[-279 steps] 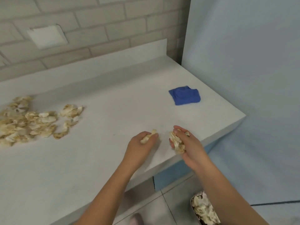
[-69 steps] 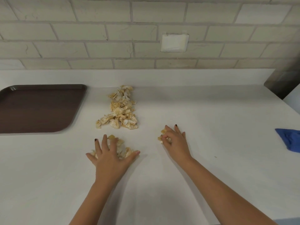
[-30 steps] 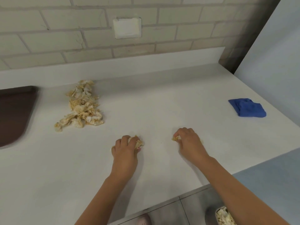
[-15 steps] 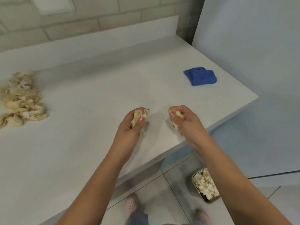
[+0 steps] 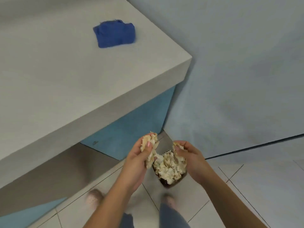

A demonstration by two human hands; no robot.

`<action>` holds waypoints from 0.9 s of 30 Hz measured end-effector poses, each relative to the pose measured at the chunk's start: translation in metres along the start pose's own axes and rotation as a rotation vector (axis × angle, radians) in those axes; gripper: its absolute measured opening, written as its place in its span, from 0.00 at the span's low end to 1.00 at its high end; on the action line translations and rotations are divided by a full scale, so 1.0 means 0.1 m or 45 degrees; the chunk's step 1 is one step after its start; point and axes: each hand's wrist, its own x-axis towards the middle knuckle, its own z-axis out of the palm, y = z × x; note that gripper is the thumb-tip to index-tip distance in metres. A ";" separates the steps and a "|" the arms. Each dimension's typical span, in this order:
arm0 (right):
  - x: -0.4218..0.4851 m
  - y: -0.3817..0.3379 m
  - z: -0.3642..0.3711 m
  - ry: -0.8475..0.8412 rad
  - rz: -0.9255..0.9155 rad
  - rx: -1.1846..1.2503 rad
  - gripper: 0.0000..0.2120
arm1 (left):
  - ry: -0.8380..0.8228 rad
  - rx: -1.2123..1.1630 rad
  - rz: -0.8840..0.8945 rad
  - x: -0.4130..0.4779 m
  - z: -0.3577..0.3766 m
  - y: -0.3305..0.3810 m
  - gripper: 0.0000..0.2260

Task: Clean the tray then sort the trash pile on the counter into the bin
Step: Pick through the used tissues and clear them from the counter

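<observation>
Head view looks straight down past the corner of the counter (image 5: 65, 79) to the tiled floor (image 5: 246, 186), where the bin (image 5: 167, 185) stands just off the counter's end, in front of my shoes (image 5: 93, 199). I hold both hands over it on purpose: its mouth is narrow and already heaped with trash (image 5: 169, 168), so anything let go from the side would likely land on the tiles. My left hand (image 5: 138, 162) is clenched round a wad of scraps (image 5: 148, 142), thumb pressed across the front. Part of the wad sticks up above my fingers, and a strip hangs below my palm toward the bin's left edge. My right hand (image 5: 192, 158) pinches a smaller clump (image 5: 177, 145) between thumb and fingertips, over the bin's right edge. Neither load is released yet. I judge my left should shift a little rightward before opening, since its wad hangs nearer the rim than the middle. The blue cloth (image 5: 115, 33) lies back on the counter, well apart from my hands. The rest of the pile and the tray are out of view
</observation>
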 end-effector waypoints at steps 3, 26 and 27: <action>0.51 0.67 -0.47 0.119 0.155 -0.076 0.07 | 0.090 -0.052 -0.181 0.55 0.00 -0.85 0.10; 2.14 3.60 -1.65 -0.282 -0.088 -1.891 0.34 | -0.492 2.406 0.393 2.12 -1.44 -4.65 0.29; 2.16 3.62 -1.63 -0.307 -0.042 -1.987 0.36 | -0.511 2.391 0.346 2.09 -1.46 -4.72 0.27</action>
